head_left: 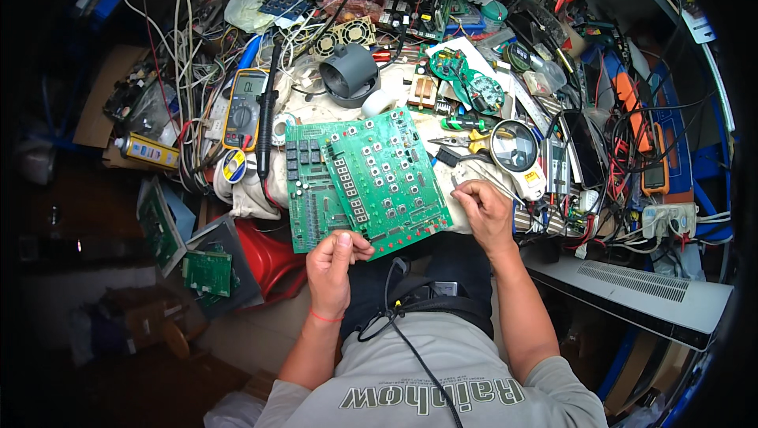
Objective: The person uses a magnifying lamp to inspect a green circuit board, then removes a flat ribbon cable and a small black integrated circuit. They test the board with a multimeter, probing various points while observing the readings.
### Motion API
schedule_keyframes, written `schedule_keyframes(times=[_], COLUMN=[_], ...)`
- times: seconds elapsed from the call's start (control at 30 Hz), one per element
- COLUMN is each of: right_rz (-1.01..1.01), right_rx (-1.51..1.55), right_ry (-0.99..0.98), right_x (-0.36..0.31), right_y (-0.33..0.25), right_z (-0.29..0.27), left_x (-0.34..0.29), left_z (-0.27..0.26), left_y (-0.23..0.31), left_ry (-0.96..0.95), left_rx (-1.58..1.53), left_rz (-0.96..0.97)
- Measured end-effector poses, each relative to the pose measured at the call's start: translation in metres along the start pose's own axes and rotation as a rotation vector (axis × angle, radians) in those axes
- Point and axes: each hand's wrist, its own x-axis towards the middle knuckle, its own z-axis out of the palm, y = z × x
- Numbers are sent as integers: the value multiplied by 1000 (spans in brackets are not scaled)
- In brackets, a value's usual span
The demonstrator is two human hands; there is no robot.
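Note:
A green circuit board (pixel 388 161) with a row of digit displays and many push buttons lies tilted over a second green board (pixel 302 203) bearing black relays. My left hand (pixel 332 266) is closed at the near edge of the upper board, thumb on top and fingertips against it. Just off the boards' right edge, my right hand (pixel 485 213) is held in a pinch; whatever sits between its fingertips is too small to make out. Beyond it lie yellow-handled pliers (pixel 479 140), a black brush (pixel 458 156) and a magnifying glass (pixel 515 146).
A yellow multimeter (pixel 244 110) and a black soldering iron handle (pixel 271 104) stand left of the boards. Grey plastic pipe pieces (pixel 347 73) sit behind them. Loose boards, cables and tools crowd the bench's far side. A red stool (pixel 268 258) is below left.

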Motion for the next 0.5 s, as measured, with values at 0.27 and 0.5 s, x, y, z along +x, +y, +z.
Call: schedule_keyframes(times=[0.27, 0.5], right_rz=[158, 144], right_rx=[-11, 76], right_ry=[27, 29], right_x=[-3, -4], right_y=[1, 3], right_z=[-3, -3], left_x=[2, 5], left_z=[-14, -20], left_y=[-1, 0], left_ry=[14, 22], left_rx=[33, 16], left_rz=[-7, -4])
